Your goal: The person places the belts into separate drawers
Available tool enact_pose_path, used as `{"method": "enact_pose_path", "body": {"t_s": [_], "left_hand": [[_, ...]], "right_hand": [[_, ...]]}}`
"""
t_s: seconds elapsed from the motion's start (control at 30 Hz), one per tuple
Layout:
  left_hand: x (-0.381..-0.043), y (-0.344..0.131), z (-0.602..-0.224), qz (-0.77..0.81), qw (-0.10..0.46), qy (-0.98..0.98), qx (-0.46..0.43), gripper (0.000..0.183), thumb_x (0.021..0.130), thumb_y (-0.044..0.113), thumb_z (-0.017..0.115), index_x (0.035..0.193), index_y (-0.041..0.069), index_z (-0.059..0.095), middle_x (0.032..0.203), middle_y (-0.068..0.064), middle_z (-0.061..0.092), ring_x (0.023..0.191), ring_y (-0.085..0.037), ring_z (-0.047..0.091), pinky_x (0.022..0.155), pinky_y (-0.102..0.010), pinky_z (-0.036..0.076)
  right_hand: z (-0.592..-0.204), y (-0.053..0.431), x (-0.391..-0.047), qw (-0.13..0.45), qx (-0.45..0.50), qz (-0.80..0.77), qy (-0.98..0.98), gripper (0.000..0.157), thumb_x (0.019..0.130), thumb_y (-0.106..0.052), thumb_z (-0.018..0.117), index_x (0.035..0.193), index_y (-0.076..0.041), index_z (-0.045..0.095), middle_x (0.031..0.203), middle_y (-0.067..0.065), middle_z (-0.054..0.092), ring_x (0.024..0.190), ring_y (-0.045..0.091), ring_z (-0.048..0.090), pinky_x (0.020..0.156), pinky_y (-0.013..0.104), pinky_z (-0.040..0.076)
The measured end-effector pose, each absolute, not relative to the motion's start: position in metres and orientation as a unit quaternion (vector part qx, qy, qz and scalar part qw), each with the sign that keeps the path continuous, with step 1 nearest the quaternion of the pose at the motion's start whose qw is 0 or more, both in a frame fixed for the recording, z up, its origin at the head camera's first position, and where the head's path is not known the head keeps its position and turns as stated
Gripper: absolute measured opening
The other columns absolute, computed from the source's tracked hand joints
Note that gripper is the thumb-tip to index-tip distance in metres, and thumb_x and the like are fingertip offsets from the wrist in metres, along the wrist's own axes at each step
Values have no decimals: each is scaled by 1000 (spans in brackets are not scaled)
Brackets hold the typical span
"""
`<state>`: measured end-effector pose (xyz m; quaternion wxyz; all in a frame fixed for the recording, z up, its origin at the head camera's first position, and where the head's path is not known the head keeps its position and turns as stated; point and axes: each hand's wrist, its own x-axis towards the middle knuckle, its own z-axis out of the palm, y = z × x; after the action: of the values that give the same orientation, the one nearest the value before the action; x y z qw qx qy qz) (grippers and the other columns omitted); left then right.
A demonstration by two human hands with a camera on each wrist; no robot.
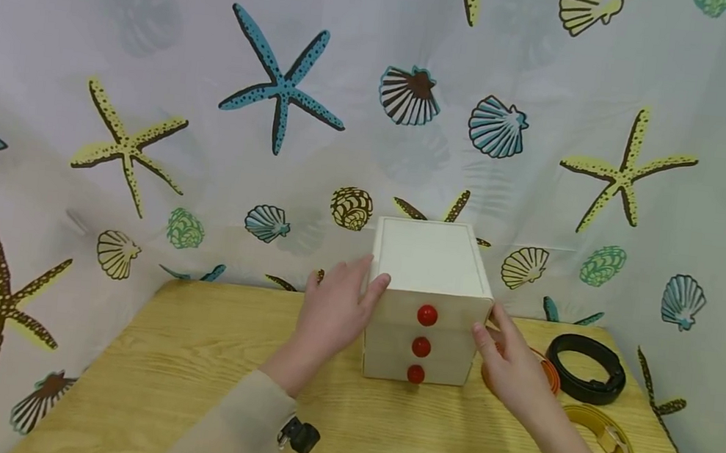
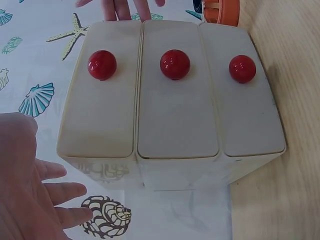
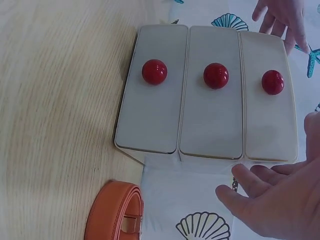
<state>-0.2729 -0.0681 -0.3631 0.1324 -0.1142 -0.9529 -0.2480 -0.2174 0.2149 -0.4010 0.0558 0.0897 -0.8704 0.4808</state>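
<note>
A small white box of three stacked drawers [image 1: 433, 256] stands on the wooden table, each drawer front bearing a round red knob [image 1: 427, 315]. All three drawers look closed. My left hand [image 1: 336, 308] is beside the box's left side, fingers extended and thumb near the upper front corner; in the left wrist view a gap shows between its fingers [image 2: 65, 192] and the box. On the other side my right hand [image 1: 514, 364] has its fingers spread, with fingertips [image 3: 242, 172] right at the box's side wall. Neither hand grips anything.
To the right of the box lie coiled belts: an orange belt [image 3: 112, 212] partly behind my right hand, a black belt [image 1: 585, 386] farther back, and a yellow belt [image 1: 622, 446] nearer. A white curtain [image 1: 370, 153] with starfish and shells surrounds the wooden table [image 1: 188, 370].
</note>
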Motion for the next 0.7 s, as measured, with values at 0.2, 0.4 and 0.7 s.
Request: {"method": "enact_pose_path", "body": {"t_s": [0.2, 0.4, 0.7], "left_hand": [[-281, -67, -351, -240, 121, -955, -126, 72, 117, 60, 38, 171, 12, 42, 173, -10, 45, 162, -40, 35, 129, -75, 15], [-296, -65, -341, -236, 108, -957, -132, 72, 118, 59, 39, 172, 13, 39, 176, -9, 41, 163, -37, 33, 130, -74, 15], [-313, -57, -333, -239, 89, -957, -138, 72, 118, 58, 38, 173, 12, 37, 179, -11, 34, 165, -35, 30, 128, -74, 19]], "right_hand": [[-399, 216, -210, 63, 58, 475, -876, 74, 119, -47, 48, 176, -8, 23, 174, 22, 38, 151, 43, 52, 120, 66, 43], [-394, 213, -199, 81, 3, 463, -882, 70, 117, -51, 51, 168, -3, 41, 156, 21, 58, 143, 42, 58, 120, 63, 45], [-390, 202, -190, 64, -6, 512, -856, 57, 117, -50, 52, 152, -5, 58, 133, 15, 72, 119, 31, 71, 104, 49, 59]]}}
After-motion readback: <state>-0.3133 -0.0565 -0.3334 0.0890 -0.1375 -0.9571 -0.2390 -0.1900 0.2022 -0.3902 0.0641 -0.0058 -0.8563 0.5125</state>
